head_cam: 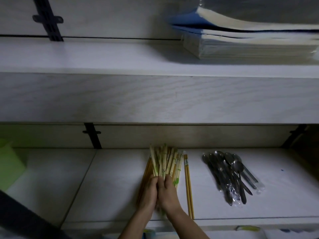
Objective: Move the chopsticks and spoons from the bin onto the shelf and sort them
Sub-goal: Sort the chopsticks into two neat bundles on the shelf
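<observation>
At bottom centre, the left hand (pixel 148 190) and right hand (pixel 168 190) clasp a fanned bundle of chopsticks (pixel 166 163) on the shelf (pixel 224 211), fingers curled round it. A loose pair (pixel 188 187) lies just right, and the spoons (pixel 227 173) lie piled further right. Sorting looks well along; the bin is out of view.

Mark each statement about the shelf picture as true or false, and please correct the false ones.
1. Both hands hold the bundle of wrapped chopsticks. True: the left hand and the right hand grip the bundle of wrapped chopsticks together.
2. The spoons lie to the left of the chopsticks. False: the spoons lie to the right, apart from them.
3. A pair of yellow chopsticks lies on the shelf beside the bundle. True: the pair of yellow chopsticks lies just right of it.
4. The spoons stand upright in a cup. False: they lie flat in a pile on the lower shelf.
5. The upper shelf carries a stack of paper. True: the stack of paper sits on its right side.
</observation>
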`<state>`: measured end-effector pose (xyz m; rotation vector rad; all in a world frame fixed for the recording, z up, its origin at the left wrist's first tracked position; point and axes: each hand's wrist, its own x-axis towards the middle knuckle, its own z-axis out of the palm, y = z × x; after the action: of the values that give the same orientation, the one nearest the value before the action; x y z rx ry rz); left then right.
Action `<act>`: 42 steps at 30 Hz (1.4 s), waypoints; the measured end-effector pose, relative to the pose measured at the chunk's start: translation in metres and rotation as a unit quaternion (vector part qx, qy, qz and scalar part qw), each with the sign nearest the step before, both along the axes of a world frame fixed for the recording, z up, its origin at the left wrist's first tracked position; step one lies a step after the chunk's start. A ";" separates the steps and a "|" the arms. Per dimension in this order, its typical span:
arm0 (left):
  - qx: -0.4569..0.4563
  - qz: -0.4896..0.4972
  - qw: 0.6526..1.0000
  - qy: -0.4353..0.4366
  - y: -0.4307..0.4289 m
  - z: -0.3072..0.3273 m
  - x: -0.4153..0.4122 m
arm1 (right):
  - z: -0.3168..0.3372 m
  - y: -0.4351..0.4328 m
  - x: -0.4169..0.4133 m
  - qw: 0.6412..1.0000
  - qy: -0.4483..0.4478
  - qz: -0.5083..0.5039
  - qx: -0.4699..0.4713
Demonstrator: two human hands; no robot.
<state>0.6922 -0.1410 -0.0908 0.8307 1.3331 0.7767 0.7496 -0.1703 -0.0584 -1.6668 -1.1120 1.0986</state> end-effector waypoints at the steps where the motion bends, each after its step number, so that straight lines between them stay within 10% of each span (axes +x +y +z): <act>1: -0.004 0.007 1.000 -0.018 -0.002 0.007 0.003 | -0.001 0.000 0.000 1.000 -0.010 0.008 -0.004; 18: 0.014 0.029 0.993 -0.110 0.002 0.024 -0.029 | 0.003 0.002 0.007 0.986 -0.053 0.152 -0.035; 23: 0.032 0.087 0.988 -0.124 0.015 0.020 -0.051 | -0.016 0.016 0.050 0.977 -0.214 -0.017 -0.017; 29: -0.025 0.076 0.980 -0.184 0.023 0.021 -0.061 | -0.021 0.026 0.065 0.935 -0.335 0.006 -0.112; 42: 0.011 0.045 0.984 -0.170 0.020 0.025 -0.061 | -0.005 0.039 0.067 0.923 -0.327 0.032 -0.202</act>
<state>0.6312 -0.1208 -0.0663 0.6244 1.0637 0.9589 0.8170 -0.1317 -0.0634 -2.4511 -1.4185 0.8600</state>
